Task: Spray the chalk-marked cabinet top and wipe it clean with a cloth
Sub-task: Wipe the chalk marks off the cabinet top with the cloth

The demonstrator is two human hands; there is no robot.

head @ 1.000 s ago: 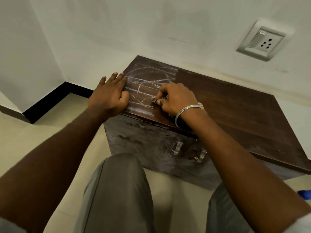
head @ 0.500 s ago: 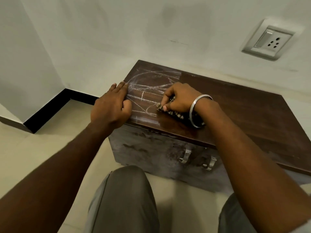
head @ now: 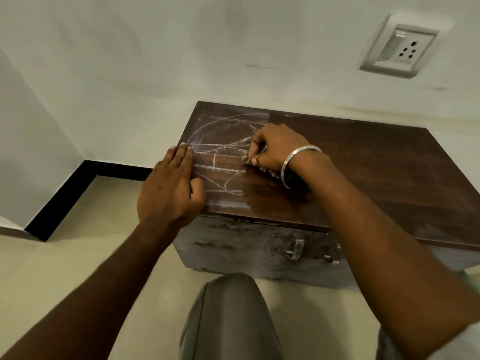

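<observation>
cabinet top point(head: 363, 165) unwiped: i am seeing chalk marks point(head: 220, 152) covering its left end, no cleaning gear in view.
i am judging spraying and wiping both outstanding. left hand point(head: 171, 188) is lying flat, fingers straight, on the top's left edge. right hand point(head: 272, 149) is pinching a small stub point(head: 246, 160) against the marks; i cannot identify it.

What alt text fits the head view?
A person's right hand pinches a small object against the chalk marks on the left end of a dark cabinet top, while the left hand lies flat on its left edge.
</observation>
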